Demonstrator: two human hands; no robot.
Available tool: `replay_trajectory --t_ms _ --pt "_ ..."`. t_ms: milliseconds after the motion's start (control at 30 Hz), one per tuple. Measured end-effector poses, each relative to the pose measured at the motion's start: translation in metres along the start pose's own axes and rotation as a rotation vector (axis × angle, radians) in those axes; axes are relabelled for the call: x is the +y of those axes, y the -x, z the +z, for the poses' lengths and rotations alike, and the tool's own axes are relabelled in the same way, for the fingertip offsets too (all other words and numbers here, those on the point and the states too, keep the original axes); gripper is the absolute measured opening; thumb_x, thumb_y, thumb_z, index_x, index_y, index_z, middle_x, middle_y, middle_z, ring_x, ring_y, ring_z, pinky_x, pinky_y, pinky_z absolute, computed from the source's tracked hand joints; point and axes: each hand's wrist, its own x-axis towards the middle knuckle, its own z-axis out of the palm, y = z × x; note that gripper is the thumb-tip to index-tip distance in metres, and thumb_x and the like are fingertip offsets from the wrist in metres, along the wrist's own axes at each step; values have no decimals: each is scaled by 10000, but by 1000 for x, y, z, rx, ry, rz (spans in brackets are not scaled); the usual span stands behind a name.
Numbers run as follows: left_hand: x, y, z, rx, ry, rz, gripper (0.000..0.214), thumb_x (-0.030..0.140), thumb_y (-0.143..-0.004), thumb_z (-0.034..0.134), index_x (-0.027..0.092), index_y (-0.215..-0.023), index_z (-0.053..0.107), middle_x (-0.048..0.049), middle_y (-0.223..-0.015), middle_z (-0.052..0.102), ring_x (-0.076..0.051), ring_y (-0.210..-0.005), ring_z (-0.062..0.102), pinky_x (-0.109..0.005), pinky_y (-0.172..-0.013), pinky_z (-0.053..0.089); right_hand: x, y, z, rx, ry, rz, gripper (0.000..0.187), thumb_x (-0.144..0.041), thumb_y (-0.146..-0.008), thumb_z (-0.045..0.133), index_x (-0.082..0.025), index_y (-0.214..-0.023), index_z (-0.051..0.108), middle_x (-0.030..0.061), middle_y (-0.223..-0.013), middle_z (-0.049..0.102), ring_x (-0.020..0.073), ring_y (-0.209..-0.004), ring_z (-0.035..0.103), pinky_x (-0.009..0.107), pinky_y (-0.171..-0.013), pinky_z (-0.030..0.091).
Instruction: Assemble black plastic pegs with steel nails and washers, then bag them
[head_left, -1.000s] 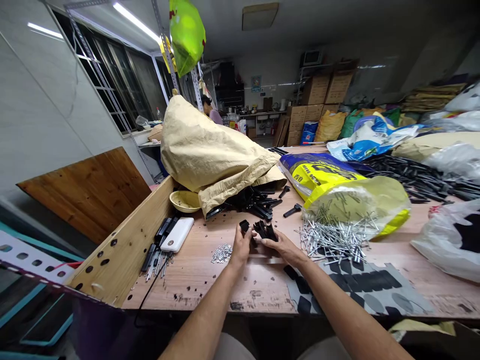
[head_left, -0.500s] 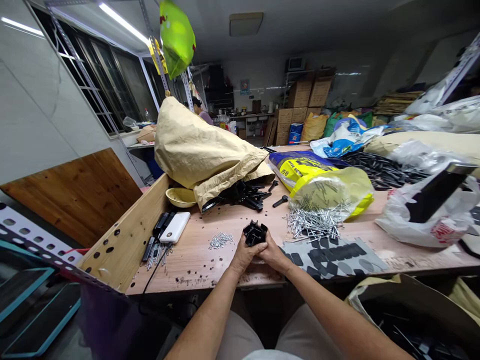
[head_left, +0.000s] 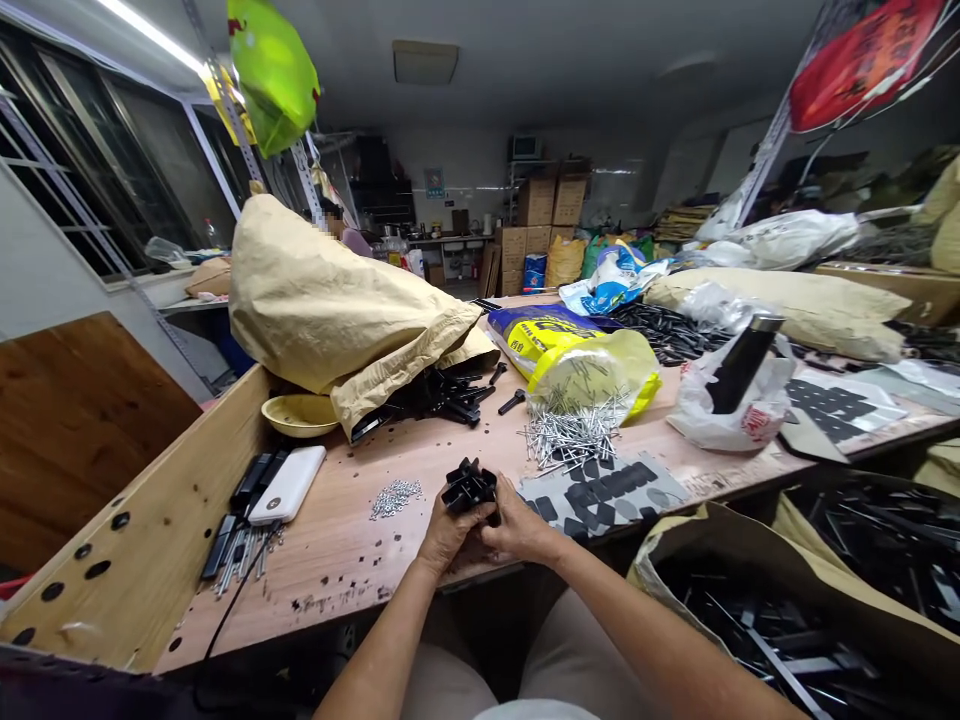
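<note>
A bunch of black plastic parts [head_left: 469, 484] stands upright between my two hands, just above the table's front edge. My left hand [head_left: 448, 532] is closed around its left and lower side. From the right, my right hand [head_left: 517, 522] presses against the same bunch with its fingers curled; the fingertips are partly hidden. Left of my hands lies a small heap of metal nuts [head_left: 395, 498]. To the right, long thin metal screws [head_left: 574, 430] spill from a yellow and blue bag [head_left: 592, 360]. Black pads on a grey sheet [head_left: 652, 480] lie beside my right hand.
A large paper sack [head_left: 337, 290] spills more black parts [head_left: 442, 398] behind my hands. At left are a white power bank [head_left: 289, 484], a yellow bowl [head_left: 300, 415] and a wooden side board [head_left: 135, 540]. Open sacks of black parts [head_left: 780, 610] stand at lower right.
My view has swung to the right, bringing more of the sacks at lower right into sight. Both hands still hold the black bunch, and my right hand has shifted slightly around its side.
</note>
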Motion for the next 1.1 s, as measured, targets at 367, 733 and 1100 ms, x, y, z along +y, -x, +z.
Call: replay_trajectory --t_ms 367,733,1100 --pt "4 1 3 56 8 24 541 321 -605 822 167 -1096 653 -65 -968 746 -251 -877 698 -371 -814 560 4 -5 -91 -55 587 127 475 -204 -860 583 -253 -1323 485 53 -1272 572 211 -1125 535 363 -996 408" --pt "12 5 10 109 167 -38 609 288 -570 850 138 -1124 646 -55 -833 742 -212 -687 698 -325 -646 588 84 -9 -152 121 774 312 87 -150 -809 629 -204 -864 670 76 -940 660 232 -939 560 326 -881 388" --pt "3 4 8 124 -18 38 503 308 -595 833 133 -1034 663 -72 -889 749 -230 -769 711 -312 -697 582 85 -6 -181 565 174 231 316 -491 -834 582 -192 -918 644 62 -905 679 204 -826 613 342 -786 477"
